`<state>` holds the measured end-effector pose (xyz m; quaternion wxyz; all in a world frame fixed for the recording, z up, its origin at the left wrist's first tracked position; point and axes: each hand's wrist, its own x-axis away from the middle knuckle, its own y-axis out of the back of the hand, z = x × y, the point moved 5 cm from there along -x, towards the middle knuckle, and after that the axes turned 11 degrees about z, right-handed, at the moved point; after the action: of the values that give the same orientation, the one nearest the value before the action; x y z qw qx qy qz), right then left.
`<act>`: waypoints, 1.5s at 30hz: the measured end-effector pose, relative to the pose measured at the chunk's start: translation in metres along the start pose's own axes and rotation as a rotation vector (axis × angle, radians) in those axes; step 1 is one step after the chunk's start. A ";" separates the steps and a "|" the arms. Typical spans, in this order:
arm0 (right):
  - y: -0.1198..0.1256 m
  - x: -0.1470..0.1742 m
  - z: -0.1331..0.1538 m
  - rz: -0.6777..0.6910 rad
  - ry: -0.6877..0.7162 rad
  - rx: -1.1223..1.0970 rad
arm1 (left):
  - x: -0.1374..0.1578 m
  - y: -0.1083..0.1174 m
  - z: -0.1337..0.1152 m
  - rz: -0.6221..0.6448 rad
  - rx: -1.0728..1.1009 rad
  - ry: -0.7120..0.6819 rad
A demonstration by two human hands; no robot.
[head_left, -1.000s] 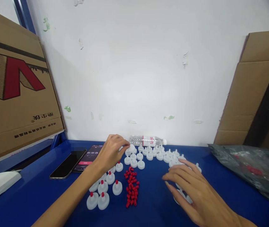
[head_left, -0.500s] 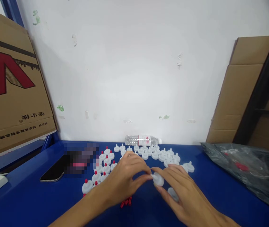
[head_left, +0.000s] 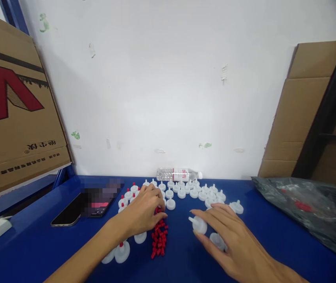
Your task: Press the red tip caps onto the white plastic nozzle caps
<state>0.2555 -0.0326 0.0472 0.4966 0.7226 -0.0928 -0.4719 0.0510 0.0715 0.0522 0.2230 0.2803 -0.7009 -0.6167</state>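
Note:
My right hand [head_left: 229, 239] holds a white plastic nozzle cap [head_left: 200, 225] between thumb and fingers, its thin, bare spout pointing left. Beneath that palm a second white nozzle cap [head_left: 217, 240] is partly covered. With fingers curled down, my left hand [head_left: 146, 210] is at the far end of a pile of small red tip caps [head_left: 159, 239]. Red shows between its thumb and fingers, but whether a cap is gripped is hidden. White nozzle caps with red tips [head_left: 122, 251] stand left of the pile, partly behind my left arm.
Several bare-spouted white nozzle caps [head_left: 194, 193] stand toward the wall, near a lying water bottle [head_left: 180, 174]. Phones [head_left: 67, 210] lie at left on the blue table [head_left: 185, 263]. A grey plastic bag [head_left: 303, 212] is at right; a cardboard box [head_left: 17, 98] stands at left.
My left hand has left the nozzle cap's spout and moved left to the red tip caps, uncovering more of the pile. My right hand still holds the nozzle cap in nearly the same place.

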 end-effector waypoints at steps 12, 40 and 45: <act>-0.001 0.000 -0.001 0.035 -0.009 -0.006 | 0.003 0.002 -0.019 -0.195 0.154 -0.181; -0.003 0.005 -0.005 0.014 -0.010 -0.185 | 0.007 -0.006 -0.055 -0.375 0.163 -0.445; -0.002 0.006 -0.006 -0.012 -0.003 -0.256 | 0.004 -0.010 -0.056 -0.288 0.132 -0.402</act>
<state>0.2630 -0.0314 0.0420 0.5818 0.6533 -0.0283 -0.4837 0.0861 0.0260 0.0504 -0.0296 0.2627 -0.7228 -0.6385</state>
